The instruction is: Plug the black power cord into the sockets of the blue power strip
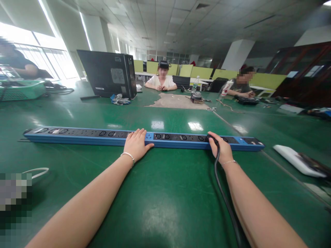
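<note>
A long blue and black power strip [176,144] lies across the green table before me, its row of sockets facing up. My left hand [136,143] is closed over its middle, fingers across the top and thumb along the near side, beside a blue socket section. Toward the strip's right end, my right hand [221,148] grips a black plug [208,137] at the sockets. How deep the plug sits is hidden by the fingers. From it a black cable [219,186] runs down past my right forearm toward the near edge of view.
A black computer case [106,74] stands beyond the strip, gloves [120,100] next to it. A green basket [23,90] is at far left. On the right lies a white object [297,160]. Three people sit around the table; a bottle [195,84] stands at the back.
</note>
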The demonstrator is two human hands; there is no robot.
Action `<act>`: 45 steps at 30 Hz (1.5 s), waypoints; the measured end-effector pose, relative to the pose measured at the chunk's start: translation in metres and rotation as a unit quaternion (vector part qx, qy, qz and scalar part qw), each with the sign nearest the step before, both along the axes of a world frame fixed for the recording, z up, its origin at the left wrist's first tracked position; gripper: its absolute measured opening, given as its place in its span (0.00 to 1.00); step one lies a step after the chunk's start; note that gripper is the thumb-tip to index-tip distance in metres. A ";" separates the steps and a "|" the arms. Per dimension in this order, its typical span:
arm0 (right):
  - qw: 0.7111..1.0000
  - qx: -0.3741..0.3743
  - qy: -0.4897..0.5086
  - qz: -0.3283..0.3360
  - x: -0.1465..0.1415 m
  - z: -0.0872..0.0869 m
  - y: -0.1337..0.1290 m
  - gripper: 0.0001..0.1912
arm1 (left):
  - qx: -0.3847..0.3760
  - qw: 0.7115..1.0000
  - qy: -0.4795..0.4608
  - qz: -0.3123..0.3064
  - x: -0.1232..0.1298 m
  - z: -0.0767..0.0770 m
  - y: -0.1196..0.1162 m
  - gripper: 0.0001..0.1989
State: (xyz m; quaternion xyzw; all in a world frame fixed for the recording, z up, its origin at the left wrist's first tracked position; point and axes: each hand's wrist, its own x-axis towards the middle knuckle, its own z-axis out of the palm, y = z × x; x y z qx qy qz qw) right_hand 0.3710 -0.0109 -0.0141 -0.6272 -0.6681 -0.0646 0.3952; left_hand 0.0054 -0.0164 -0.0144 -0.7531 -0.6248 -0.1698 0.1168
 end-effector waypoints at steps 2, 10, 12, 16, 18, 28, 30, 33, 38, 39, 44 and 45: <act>1.000 0.000 0.008 0.003 -0.003 0.000 0.000 0.19 | -0.001 1.000 0.001 0.001 0.000 0.000 0.000 0.34; 0.951 0.228 0.196 -0.074 0.038 0.013 0.017 0.20 | 0.003 1.000 0.014 0.005 -0.001 0.000 0.001 0.34; 0.950 0.224 0.211 -0.056 0.066 0.010 0.016 0.20 | 0.004 1.000 0.018 0.006 -0.001 -0.001 0.001 0.34; 0.958 0.146 0.237 -0.073 0.104 -0.004 0.010 0.18 | 0.004 1.000 0.026 0.009 -0.001 -0.001 0.001 0.34; 0.964 0.127 0.223 -0.078 0.111 -0.009 0.010 0.17 | 0.001 1.000 0.026 0.010 -0.001 -0.001 0.001 0.34; 0.985 0.074 0.133 -0.085 0.113 -0.006 0.016 0.17 | -0.003 1.000 0.027 0.010 -0.001 0.000 0.000 0.34; 0.987 0.057 0.117 -0.090 0.114 -0.002 0.016 0.17 | -0.002 1.000 0.025 0.009 -0.001 0.000 0.000 0.34; 0.993 0.026 0.081 -0.087 0.115 0.002 0.018 0.16 | 0.001 1.000 0.023 0.005 -0.001 0.000 0.001 0.34; 0.995 0.015 0.034 -0.089 0.112 0.000 0.015 0.18 | 0.000 1.000 0.024 0.007 0.000 -0.001 0.001 0.34; 0.996 0.017 0.025 -0.086 0.112 -0.001 0.013 0.18 | -0.001 1.000 0.025 0.009 0.000 -0.001 0.001 0.34; 0.996 0.029 0.039 -0.071 0.109 -0.006 0.009 0.19 | -0.002 0.999 0.030 0.012 -0.001 -0.001 0.001 0.34; 0.996 0.037 0.054 -0.064 0.108 -0.007 0.010 0.19 | -0.001 0.999 0.031 0.011 -0.001 -0.002 0.001 0.34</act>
